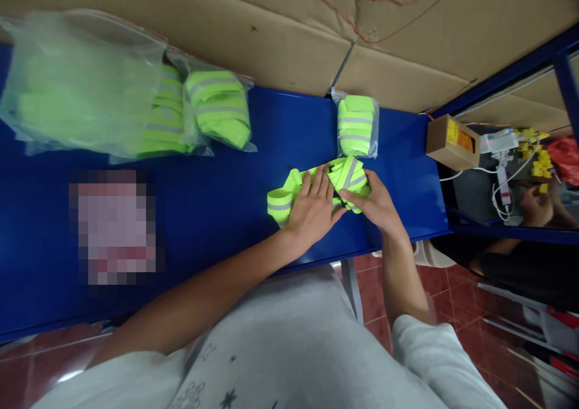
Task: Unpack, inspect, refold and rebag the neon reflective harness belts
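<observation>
A neon-yellow reflective strap (pixel 279 202) with a grey stripe lies on the blue table, partly gathered into a folded bundle. My left hand (pixel 313 207) rests flat on the strap's middle, its fingers stretched out. At the right end, my right hand (pixel 379 202) grips the folded bundle, thumb on the near side and fingers behind it. Small black parts show on the strap between my hands. Just beyond the bundle lies a clear bag holding a folded reflective strap (pixel 356 125). The stretch of strap beneath my left hand is hidden.
Clear bags of neon-yellow reflective straps (pixel 219 107) line the back left of the blue table (pixel 217 210). A pixelated patch (pixel 115 225) covers something at left. A small cardboard box (pixel 452 142) stands at the right end. Beyond the blue frame, another person's hands (pixel 538 207) hold something yellow.
</observation>
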`<state>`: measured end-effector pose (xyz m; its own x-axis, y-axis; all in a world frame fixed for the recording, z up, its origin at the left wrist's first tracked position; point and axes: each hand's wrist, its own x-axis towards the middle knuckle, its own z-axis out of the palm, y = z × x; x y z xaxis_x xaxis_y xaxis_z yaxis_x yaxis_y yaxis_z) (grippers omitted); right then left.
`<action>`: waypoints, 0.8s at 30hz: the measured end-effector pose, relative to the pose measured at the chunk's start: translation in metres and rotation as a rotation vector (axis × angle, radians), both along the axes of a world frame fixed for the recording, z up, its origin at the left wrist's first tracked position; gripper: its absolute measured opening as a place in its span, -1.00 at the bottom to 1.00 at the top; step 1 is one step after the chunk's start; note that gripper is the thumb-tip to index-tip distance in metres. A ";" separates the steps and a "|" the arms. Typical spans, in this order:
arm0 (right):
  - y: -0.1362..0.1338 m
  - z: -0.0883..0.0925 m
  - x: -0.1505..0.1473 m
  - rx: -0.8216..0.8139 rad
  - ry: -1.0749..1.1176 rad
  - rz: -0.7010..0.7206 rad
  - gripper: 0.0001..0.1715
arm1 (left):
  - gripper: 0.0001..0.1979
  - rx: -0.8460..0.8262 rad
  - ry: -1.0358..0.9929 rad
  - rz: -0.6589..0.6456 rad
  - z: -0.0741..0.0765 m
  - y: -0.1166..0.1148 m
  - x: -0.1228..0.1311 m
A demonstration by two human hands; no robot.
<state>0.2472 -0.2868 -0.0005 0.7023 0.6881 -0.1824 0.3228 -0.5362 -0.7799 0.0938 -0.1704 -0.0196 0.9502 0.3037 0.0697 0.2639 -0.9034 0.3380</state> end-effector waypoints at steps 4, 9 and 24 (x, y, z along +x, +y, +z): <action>-0.005 -0.006 -0.007 0.138 0.021 -0.035 -0.25 | -0.25 0.015 -0.014 -0.043 -0.002 0.001 -0.001; -0.001 -0.007 -0.012 0.199 -0.186 0.027 -0.27 | -0.27 0.028 -0.046 -0.048 -0.001 0.005 -0.002; 0.027 -0.008 -0.005 0.043 -0.214 -0.208 -0.32 | -0.08 -0.007 0.076 0.097 0.011 0.004 -0.006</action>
<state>0.2417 -0.2600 -0.0082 0.8486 0.5290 0.0117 0.3691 -0.5760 -0.7294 0.0879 -0.1667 -0.0085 0.9187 0.3948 -0.0036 0.3751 -0.8699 0.3204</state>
